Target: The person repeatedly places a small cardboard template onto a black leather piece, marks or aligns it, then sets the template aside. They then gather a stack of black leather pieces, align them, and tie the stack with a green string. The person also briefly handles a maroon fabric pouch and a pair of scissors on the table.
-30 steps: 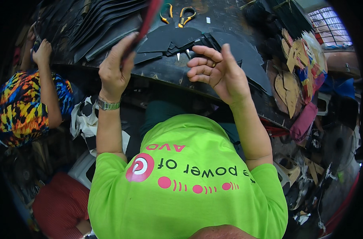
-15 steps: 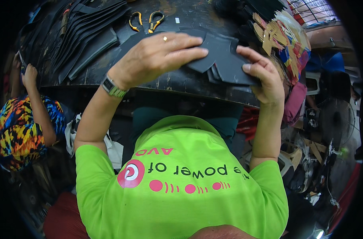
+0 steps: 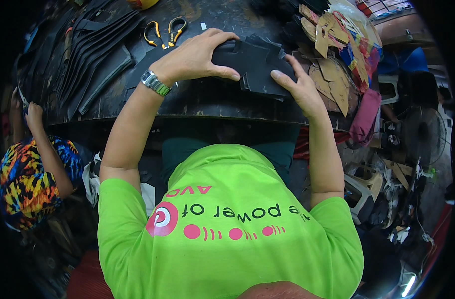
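Black flat pieces (image 3: 260,67) sit near the front edge of the counter (image 3: 200,102), long axis sideways, between left hand (image 3: 191,57) and right hand (image 3: 303,87), equally near; whether either grip clamps, I cannot tell.

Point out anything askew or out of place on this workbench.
The black cut pieces between the left hand and right hand look askew: their corners and edges jut out unevenly rather than lining up. Farther right, brown pieces lie jumbled.
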Available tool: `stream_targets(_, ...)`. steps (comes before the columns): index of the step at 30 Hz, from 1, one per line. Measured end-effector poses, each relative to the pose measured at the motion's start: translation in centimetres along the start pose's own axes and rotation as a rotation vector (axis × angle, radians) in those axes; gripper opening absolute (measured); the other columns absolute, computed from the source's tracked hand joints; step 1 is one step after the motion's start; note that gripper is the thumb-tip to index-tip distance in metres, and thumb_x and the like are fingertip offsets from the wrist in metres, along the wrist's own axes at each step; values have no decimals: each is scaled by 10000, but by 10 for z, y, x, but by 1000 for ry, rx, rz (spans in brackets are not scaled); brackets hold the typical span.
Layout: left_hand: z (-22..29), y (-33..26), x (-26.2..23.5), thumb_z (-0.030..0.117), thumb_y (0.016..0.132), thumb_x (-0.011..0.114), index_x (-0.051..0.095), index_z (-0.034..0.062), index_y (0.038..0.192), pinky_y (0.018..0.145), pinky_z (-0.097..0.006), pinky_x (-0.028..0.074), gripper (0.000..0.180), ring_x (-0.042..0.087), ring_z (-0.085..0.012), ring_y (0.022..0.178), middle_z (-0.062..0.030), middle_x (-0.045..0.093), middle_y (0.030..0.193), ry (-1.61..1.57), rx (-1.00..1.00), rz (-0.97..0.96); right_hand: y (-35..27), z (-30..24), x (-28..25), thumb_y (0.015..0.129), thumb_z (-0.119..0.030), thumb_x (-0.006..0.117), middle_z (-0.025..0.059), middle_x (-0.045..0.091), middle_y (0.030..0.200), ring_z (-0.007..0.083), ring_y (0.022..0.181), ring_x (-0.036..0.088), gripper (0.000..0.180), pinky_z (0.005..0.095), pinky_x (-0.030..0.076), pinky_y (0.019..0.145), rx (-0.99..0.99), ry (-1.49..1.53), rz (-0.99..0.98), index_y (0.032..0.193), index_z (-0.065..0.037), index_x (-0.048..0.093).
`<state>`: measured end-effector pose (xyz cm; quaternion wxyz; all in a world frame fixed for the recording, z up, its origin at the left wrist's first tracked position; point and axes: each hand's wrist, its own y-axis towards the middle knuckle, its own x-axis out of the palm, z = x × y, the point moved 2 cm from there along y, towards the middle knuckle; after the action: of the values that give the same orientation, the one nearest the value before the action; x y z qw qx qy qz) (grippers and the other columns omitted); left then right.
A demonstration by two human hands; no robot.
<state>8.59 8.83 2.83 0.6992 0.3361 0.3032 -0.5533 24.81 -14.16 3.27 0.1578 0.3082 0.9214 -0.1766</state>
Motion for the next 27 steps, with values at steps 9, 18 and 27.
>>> stream_targets(9,8,-12,9,435,610,966,430,131,1513,1128,-440,454,1093,542,-374,1296,-176,515,1405,-28,14,152,14,0,-5,611,-424,950,266,574,1406,307,1312,563,1201,364,401,1134,127,94,-276,1529,83,366)
stream_targets(18,10,-26,16,295,573,989,465,121,1444,1113,-421,468,1032,549,-362,1277,-157,537,1352,-79,116,299,2,-3,-1,589,-365,961,279,570,1382,325,1293,555,1147,359,384,1139,-88,-120,-166,1464,106,390)
stream_targets(27,16,-42,30,166,535,982,465,117,1451,1095,-418,489,1053,547,-352,1251,-135,533,1341,-74,293,541,-29,-14,7,600,-140,916,211,601,1333,372,1274,580,1031,406,457,1088,-568,-311,-41,1483,-40,392)
